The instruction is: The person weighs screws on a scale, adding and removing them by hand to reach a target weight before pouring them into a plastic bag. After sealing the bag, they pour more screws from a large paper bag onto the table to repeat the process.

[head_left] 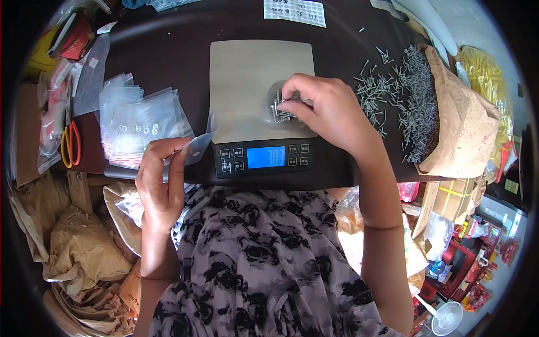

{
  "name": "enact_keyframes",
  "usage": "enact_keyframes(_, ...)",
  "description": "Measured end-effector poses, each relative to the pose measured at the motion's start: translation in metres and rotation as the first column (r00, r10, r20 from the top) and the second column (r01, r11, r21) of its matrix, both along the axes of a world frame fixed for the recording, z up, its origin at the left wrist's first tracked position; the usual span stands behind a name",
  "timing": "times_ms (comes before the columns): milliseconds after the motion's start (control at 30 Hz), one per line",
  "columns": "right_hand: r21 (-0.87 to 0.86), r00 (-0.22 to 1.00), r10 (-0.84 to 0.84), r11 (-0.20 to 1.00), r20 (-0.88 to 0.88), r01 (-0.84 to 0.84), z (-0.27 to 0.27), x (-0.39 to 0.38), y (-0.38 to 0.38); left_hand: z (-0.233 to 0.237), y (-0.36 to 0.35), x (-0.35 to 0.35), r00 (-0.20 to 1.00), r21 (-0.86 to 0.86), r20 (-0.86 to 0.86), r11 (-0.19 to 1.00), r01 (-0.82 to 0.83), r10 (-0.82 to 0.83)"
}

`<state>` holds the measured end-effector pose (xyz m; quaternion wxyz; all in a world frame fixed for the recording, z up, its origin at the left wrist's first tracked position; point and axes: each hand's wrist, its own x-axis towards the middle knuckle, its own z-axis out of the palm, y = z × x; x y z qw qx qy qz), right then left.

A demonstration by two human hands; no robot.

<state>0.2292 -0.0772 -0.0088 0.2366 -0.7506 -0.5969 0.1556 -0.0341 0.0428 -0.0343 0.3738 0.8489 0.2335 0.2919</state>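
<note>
On the dark table, a grey digital scale with a lit blue display sits at the centre. The right hand curls over a clear round plastic dish on the scale, its fingertips pinching short grey metal screws. At 8 o'clock from the scale, the left hand pinches a small clear plastic bag between thumb and fingers. A loose pile of grey screws spills from a brown paper sack at 3 o'clock. A stack of clear bags lies at 9 o'clock.

The right hand hides half the clear cup; label sheet cut by top edge, print unreadable.
</note>
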Motion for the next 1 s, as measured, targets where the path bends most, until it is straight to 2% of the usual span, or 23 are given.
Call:
enact_keyframes(67,0.060,0.996,-0.032,0.997,-0.087,0.037,0.000,0.002,-0.003,0.000,0.000,-0.001,1.000,-0.007,-0.001,1.000,-0.001,0.001)
enact_keyframes(133,0.129,0.950,-0.052,0.987,-0.308,0.096,-0.002,0.008,-0.009,0.002,0.001,-0.001,1.000,0.020,-0.005,1.000,0.016,-0.016)
enact_keyframes(200,0.209,0.820,-0.055,0.955,-0.569,0.209,-0.013,0.013,-0.016,0.004,0.001,-0.001,1.000,0.031,0.000,0.999,0.025,-0.025)
enact_keyframes(233,0.260,0.796,-0.022,0.939,-0.605,0.224,-0.009,0.017,-0.019,0.005,0.001,-0.001,1.000,0.028,0.007,0.999,0.026,-0.026)
enact_keyframes(267,0.258,0.516,0.091,0.930,-0.852,0.262,-0.014,0.026,-0.029,0.005,0.001,0.000,1.000,0.025,0.014,0.999,0.028,-0.028)
enact_keyframes(300,0.240,0.160,0.199,0.924,-0.967,0.298,-0.017,0.033,-0.035,0.006,0.000,0.000,0.999,0.015,0.024,0.999,0.030,-0.030)
enact_keyframes(333,0.261,-0.041,0.298,0.887,-0.954,0.380,-0.020,0.036,-0.040,0.006,-0.001,0.000,0.999,0.005,0.033,0.999,0.032,-0.032)
enact_keyframes(400,0.237,-0.400,0.495,0.806,-0.771,0.542,-0.024,0.040,-0.046,0.010,-0.003,0.002,0.999,-0.002,0.038,0.999,0.032,-0.032)
enact_keyframes(500,0.200,-0.520,0.461,0.854,-0.719,0.481,-0.035,0.056,-0.064,0.016,-0.007,0.004,0.998,-0.014,0.034,0.999,0.044,-0.043)
enact_keyframes(533,0.220,-0.510,0.435,0.877,-0.742,0.428,-0.040,0.060,-0.068,0.014,-0.008,0.002,0.998,-0.030,0.041,0.998,0.058,-0.056)
enact_keyframes(600,0.150,-0.354,0.327,0.883,-0.876,0.445,-0.042,0.060,-0.076,0.014,-0.011,0.002,0.999,-0.037,0.043,0.999,0.033,-0.031)
enact_keyframes(667,0.081,-0.187,0.199,0.863,-0.962,0.499,-0.040,0.053,-0.079,0.017,-0.013,0.001,0.993,-0.085,0.059,0.990,0.108,-0.103)
enact_keyframes(700,0.080,-0.147,0.174,0.863,-0.974,0.498,-0.040,0.051,-0.079,0.018,-0.014,0.000,0.988,-0.108,0.069,0.983,0.145,-0.138)
enact_keyframes(733,0.078,-0.105,0.150,0.863,-0.983,0.498,-0.039,0.050,-0.079,0.015,-0.018,0.003,0.992,-0.137,0.098,0.986,0.091,-0.078)
enact_keyframes(767,0.077,-0.063,0.124,0.864,-0.990,0.498,-0.037,0.048,-0.078,0.015,-0.020,0.005,0.991,-0.147,0.096,0.983,0.106,-0.092)
enact_keyframes(867,0.061,0.010,0.064,0.860,-0.998,0.507,-0.030,0.038,-0.073,0.015,-0.025,0.010,0.985,-0.161,0.079,0.973,0.164,-0.153)
enact_keyframes(1000,0.076,0.046,0.062,0.902,-0.997,0.425,-0.020,0.023,-0.057,0.018,-0.030,0.015,0.960,-0.137,0.029,0.950,0.281,-0.280)
